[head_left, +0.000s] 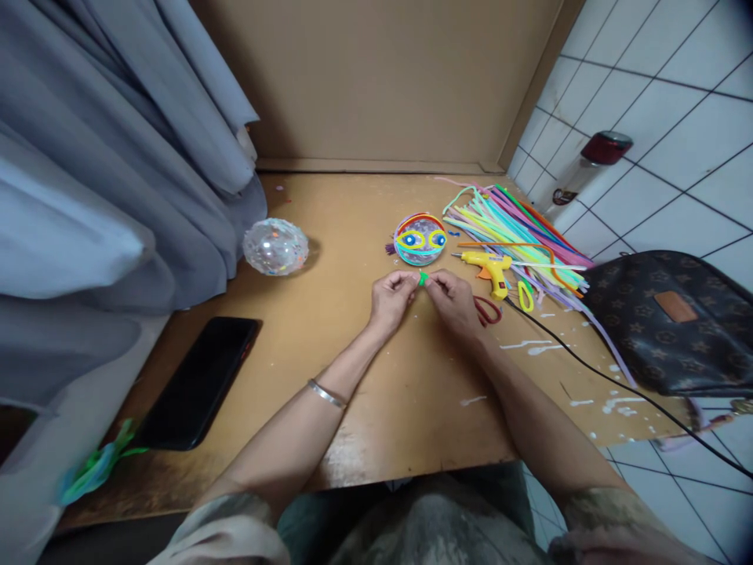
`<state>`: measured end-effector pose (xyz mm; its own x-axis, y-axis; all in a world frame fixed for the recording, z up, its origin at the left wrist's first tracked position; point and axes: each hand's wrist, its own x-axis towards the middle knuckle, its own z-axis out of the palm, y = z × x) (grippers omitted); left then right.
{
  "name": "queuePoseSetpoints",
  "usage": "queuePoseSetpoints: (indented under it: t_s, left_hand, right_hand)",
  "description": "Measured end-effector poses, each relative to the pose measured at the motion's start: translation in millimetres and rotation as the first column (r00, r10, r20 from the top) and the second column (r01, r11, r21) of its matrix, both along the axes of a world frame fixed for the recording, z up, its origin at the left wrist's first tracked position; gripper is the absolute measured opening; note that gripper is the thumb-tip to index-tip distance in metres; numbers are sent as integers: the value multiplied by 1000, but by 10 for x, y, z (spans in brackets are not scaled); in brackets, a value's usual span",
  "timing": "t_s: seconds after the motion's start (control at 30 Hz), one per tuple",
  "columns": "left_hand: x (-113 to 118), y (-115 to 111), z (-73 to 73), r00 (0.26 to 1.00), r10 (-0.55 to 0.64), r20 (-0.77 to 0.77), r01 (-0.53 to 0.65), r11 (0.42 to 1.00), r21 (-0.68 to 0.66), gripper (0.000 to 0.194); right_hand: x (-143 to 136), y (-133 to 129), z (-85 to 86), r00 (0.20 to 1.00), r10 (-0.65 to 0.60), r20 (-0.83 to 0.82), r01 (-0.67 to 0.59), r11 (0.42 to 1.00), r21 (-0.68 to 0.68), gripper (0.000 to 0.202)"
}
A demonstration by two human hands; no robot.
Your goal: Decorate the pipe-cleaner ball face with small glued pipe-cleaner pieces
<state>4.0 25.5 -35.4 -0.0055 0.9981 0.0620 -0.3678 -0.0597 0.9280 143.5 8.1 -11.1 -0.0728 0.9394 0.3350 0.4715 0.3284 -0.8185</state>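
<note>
My left hand (393,300) and my right hand (450,298) meet over the middle of the table, fingertips pinched on a small bright green piece of pipe cleaner (423,278). Just beyond them sits a round clear ball decorated as a face (420,239), with yellow-ringed blue eyes, a red and orange band on top and a light blue curve below. Beside my right hand lie red-handled scissors (488,311), partly hidden by that hand. A yellow glue gun (492,268) rests on its side to the right.
Many coloured pipe cleaners (506,224) lie heaped at the back right, near a clear bottle (580,180) and a dark patterned bag (671,329). A black cord (588,365) crosses the right side. Leftward are a clear ball (276,247), a black phone (200,384) and grey curtains (118,141).
</note>
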Motion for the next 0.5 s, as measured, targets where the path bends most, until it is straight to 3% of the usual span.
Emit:
queuePoseSetpoints:
  t_s: [0.23, 0.5]
  left_hand:
    - [-23, 7, 11, 999, -54, 1, 54, 998, 10, 50]
    - [19, -34, 17, 993, -107, 52, 110, 992, -56, 45]
  right_hand:
    - [20, 10, 56, 999, 26, -47, -27, 999, -27, 23]
    - [54, 64, 37, 982, 79, -170, -99, 989, -112, 23]
